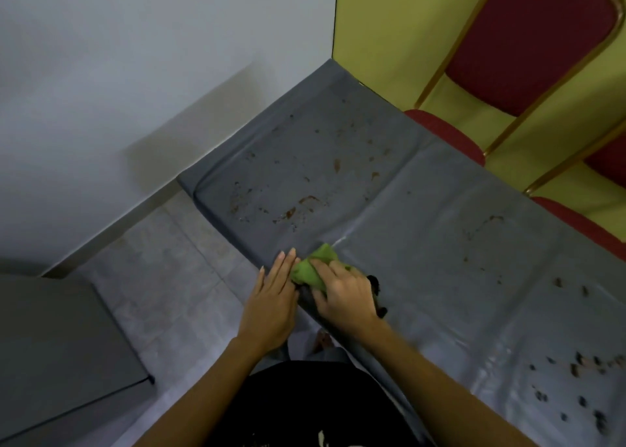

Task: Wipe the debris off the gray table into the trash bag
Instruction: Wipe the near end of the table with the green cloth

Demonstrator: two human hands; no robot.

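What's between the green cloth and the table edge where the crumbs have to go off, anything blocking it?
Nothing visible blocks it. The green cloth, under the right hand, already sits at the near edge of the gray table. The left hand lies flat just past that edge, beside the cloth. No trash bag is clearly visible.

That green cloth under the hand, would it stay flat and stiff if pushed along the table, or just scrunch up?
Probably scrunch. The green cloth already lies bunched in soft folds under the right hand, so it looks floppy and light. The gray table cover looks glossy, so the cloth would likely slide easily, dragging crumbs along rather than rolling over them.
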